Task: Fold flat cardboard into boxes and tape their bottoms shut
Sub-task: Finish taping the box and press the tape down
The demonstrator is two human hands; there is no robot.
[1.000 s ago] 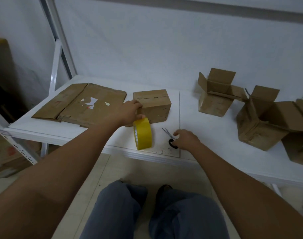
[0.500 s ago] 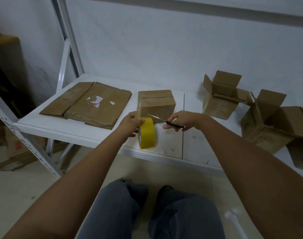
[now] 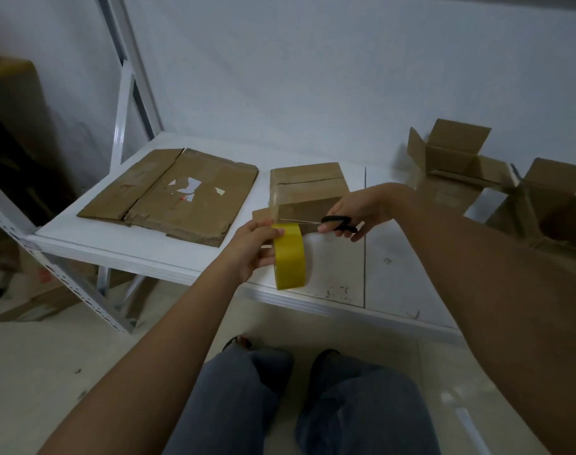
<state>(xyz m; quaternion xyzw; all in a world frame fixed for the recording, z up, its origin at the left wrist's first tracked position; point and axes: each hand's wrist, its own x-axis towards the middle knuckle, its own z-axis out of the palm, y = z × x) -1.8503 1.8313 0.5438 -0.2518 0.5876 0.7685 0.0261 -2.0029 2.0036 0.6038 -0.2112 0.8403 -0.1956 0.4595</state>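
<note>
A folded cardboard box (image 3: 308, 185) stands bottom up in the middle of the white shelf (image 3: 148, 254), with clear tape running from it down toward a yellow tape roll (image 3: 289, 257). My left hand (image 3: 253, 247) grips the roll, which stands on edge near the shelf's front. My right hand (image 3: 355, 211) holds black-handled scissors (image 3: 337, 223), their blades pointing left at the stretch of tape between box and roll, low against the box's front face.
Flat cardboard sheets (image 3: 171, 198) lie on the shelf's left part. Two open folded boxes (image 3: 450, 165) (image 3: 549, 205) stand at the back right. A white shelf upright (image 3: 129, 80) rises at the left. More cardboard lies on the floor at the left.
My right hand picked the scissors up off the shelf and carried them left to the tape beside the box. My left hand pulled the roll back toward the front edge.
</note>
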